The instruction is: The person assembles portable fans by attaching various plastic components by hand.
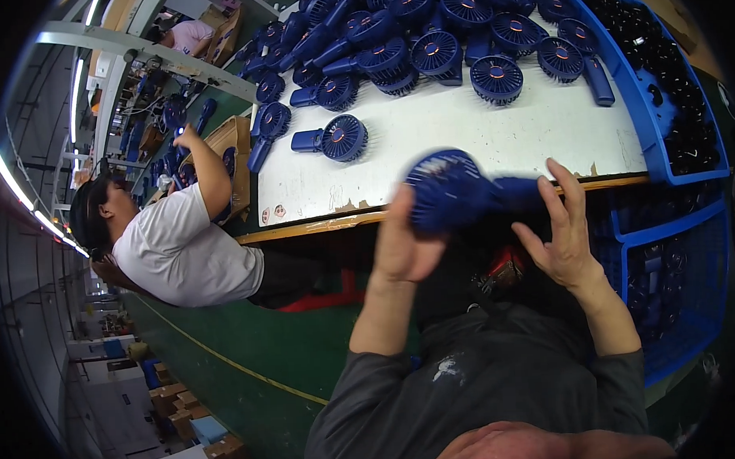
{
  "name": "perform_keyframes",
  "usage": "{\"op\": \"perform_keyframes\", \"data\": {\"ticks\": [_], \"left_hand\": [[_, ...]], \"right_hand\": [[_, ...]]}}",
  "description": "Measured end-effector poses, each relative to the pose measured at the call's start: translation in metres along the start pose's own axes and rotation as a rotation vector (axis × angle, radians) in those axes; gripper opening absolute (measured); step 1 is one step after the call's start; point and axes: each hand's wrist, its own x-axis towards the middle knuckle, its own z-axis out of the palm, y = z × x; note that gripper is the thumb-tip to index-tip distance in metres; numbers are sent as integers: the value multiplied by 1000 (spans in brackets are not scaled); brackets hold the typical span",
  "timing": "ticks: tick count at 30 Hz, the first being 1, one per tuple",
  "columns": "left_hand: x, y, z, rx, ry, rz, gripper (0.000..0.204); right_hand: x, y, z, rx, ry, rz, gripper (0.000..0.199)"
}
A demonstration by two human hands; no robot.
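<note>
A dark blue handheld fan [449, 193] is held in front of the table edge, slightly blurred, its round grille to the left and its handle pointing right. My left hand [405, 248] grips the grille's left side, thumb up along the rim. Around the handle's end, my right hand [568, 237] has its fingers spread; whether a fingertip touches the handle I cannot tell. Beyond them, a single blue fan [344, 139] lies on the white tabletop [478, 141], and a crowded heap of similar fans [437, 55] covers the far part.
A blue tray [654, 142] of small glossy black parts [648, 46] stands on the table's right. Blue crates [685, 336] holding dark parts are stacked below it. On the left, a co-worker in a white shirt [186, 250] sits beside a cardboard box [242, 165] with fans.
</note>
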Motion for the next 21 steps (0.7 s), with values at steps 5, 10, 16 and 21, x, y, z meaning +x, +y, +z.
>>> {"op": "perform_keyframes", "data": {"ticks": [5, 10, 16, 21], "left_hand": [[-6, -33, 6, 215, -234, -30, 97], [7, -50, 0, 310, -83, 126, 99], [21, -83, 6, -79, -221, -337, 92], [3, -95, 23, 50, -309, -340, 84]], "right_hand": [[-2, 6, -6, 259, -95, 66, 60], [-7, -16, -16, 533, -397, 288, 50], [7, -24, -24, 252, -607, 99, 35], [82, 25, -96, 359, -1109, 343, 39]]}}
